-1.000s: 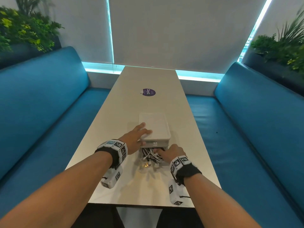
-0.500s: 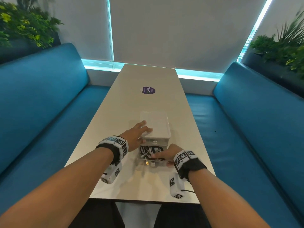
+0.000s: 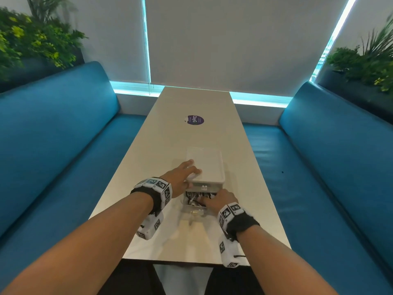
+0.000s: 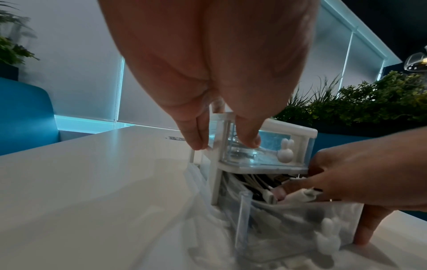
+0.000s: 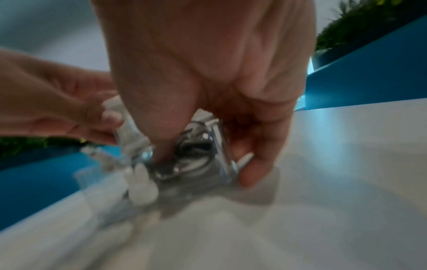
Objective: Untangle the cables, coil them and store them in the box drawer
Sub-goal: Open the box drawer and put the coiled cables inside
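Observation:
A small white box [image 3: 205, 167] stands on the table [image 3: 161, 133], its clear lower drawer [image 3: 194, 209] pulled out toward me. Coiled black and white cables [image 3: 194, 199] fill the drawer [image 4: 300, 228], and white connectors [image 4: 305, 195] stick up among them. My left hand [image 3: 182, 175] holds the box's near-left corner [image 4: 221, 127], fingers on the lid and thumb on the upper drawer's front. My right hand [image 3: 219, 201] straddles the drawer's right wall [image 5: 221, 146]. One digit pushes down among the cables [image 5: 191, 146] and the others curl round the outside.
A round purple sticker [image 3: 194, 120] lies further up the table. Blue benches [image 3: 53, 145] run along both sides, with plants [image 3: 32, 45] behind their backrests. The table's near edge [image 3: 180, 261] is just below my wrists. Each drawer front carries a white rabbit-shaped knob [image 4: 285, 150].
My right hand has slid from the middle of the drawer to its right wall. My left hand stays on the box corner, and the drawer is still pulled out.

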`<state>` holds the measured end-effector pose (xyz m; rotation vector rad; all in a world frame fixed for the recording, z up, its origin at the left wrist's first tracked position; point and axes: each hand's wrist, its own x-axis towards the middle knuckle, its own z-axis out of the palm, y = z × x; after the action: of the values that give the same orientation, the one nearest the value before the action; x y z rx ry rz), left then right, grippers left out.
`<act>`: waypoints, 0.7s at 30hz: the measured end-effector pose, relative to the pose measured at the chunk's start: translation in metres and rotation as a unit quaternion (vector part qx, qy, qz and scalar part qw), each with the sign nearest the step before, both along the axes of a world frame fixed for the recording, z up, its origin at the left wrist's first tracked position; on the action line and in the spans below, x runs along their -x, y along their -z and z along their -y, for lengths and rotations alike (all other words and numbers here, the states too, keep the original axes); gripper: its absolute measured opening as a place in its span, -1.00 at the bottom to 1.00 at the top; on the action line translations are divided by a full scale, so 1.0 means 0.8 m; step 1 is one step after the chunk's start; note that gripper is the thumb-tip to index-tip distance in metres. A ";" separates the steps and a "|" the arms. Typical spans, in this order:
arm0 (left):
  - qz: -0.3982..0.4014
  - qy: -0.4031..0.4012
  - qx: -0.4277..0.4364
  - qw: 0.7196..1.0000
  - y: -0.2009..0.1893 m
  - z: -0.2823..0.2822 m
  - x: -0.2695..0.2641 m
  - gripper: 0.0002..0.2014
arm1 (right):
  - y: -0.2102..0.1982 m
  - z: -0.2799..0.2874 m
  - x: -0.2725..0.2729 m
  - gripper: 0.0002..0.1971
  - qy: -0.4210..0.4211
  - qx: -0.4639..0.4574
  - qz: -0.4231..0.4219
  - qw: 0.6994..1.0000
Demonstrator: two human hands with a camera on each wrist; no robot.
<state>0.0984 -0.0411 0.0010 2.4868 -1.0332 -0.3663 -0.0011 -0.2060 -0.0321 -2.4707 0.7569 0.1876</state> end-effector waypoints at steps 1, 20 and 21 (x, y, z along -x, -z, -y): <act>0.000 0.000 -0.005 1.000 -0.001 0.001 0.000 -0.49 | -0.002 0.000 -0.003 -0.42 -0.010 -0.030 -0.011 0.999; 0.010 -0.014 0.011 1.000 0.003 0.002 0.004 -0.49 | -0.013 -0.007 0.000 -0.27 0.028 -0.014 -0.013 0.999; 0.008 -0.015 0.011 1.000 0.003 0.002 0.004 -0.49 | -0.010 -0.005 0.000 -0.26 0.020 -0.029 -0.008 0.999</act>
<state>0.0955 -0.0425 -0.0012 2.4873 -0.9990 -0.3237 -0.0014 -0.2023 -0.0241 -2.3995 0.7970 0.2120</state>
